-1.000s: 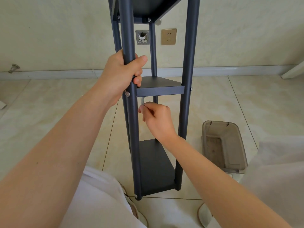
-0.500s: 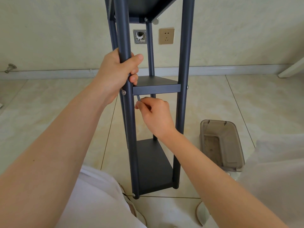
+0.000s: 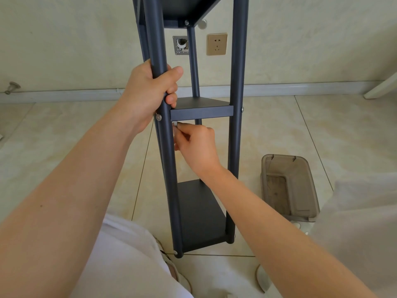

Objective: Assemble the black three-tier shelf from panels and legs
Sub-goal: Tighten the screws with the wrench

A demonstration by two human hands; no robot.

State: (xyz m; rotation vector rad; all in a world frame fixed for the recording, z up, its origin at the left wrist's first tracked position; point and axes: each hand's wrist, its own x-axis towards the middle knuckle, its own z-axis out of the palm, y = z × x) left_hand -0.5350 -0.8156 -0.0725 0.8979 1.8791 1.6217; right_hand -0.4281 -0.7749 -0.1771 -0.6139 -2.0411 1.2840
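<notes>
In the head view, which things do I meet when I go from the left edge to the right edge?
From the left: doorstop, left hand, socket, plastic box.

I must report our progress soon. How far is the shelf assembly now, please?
Done, it seems: top panel, middle panel and bottom panel sit between the legs, bolt heads showing. In hand: the left hand grips the near-left leg while the right hand pinches a small silver tool under the middle panel. Left: probably final tightening there.
</notes>
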